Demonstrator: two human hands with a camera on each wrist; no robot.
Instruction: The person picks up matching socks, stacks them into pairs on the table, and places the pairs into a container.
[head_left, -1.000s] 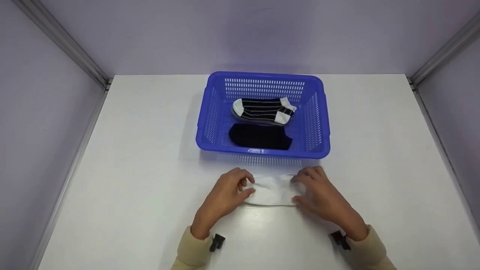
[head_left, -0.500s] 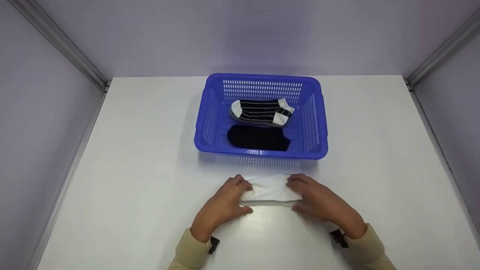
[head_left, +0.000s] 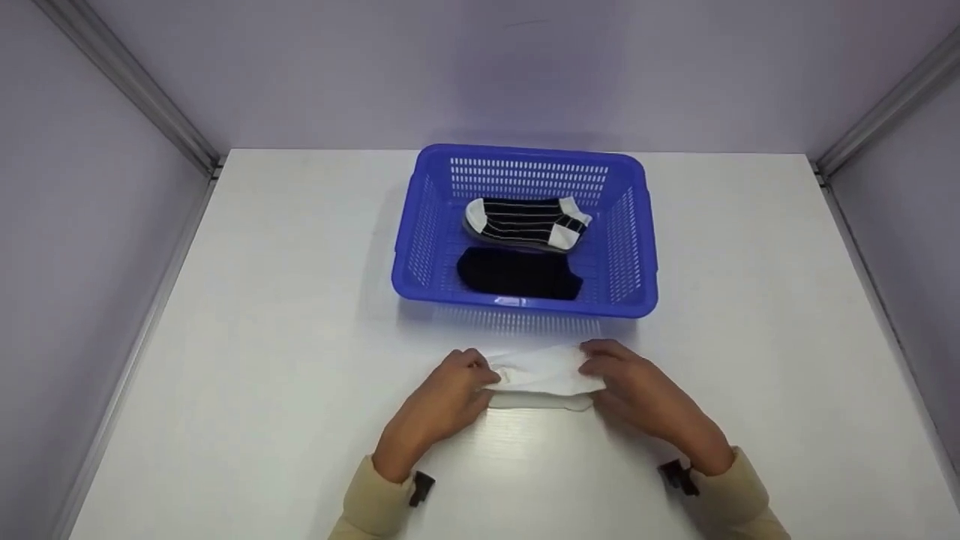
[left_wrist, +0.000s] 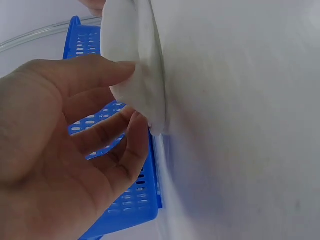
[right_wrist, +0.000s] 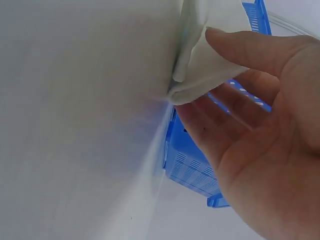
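A white sock (head_left: 544, 369) lies flat on top of a second, greyish-white sock (head_left: 536, 400), whose near edge shows below it on the table. At the left end my left hand (head_left: 446, 401) pinches the upper sock, thumb on the near side and fingers on the far side. My right hand (head_left: 649, 397) pinches the right end in the same way. In the left wrist view the thumb of the left hand (left_wrist: 50, 145) presses the white fabric (left_wrist: 132, 90). The right wrist view has the right hand (right_wrist: 280, 135) with its thumb on the raised fabric (right_wrist: 220, 57).
Behind the hands stands a blue plastic basket (head_left: 525, 307) with slotted walls. Inside it lie black-and-white striped socks (head_left: 525, 221) and, nearer, a black sock (head_left: 517, 272). Pale panels (head_left: 525, 75) enclose the white table (head_left: 285, 337) at the back and sides.
Both hands have closed in on the ends of the white socks. The upper sock's near edge has shifted away from me and lifted, baring more of the lower one. The basket stays put.
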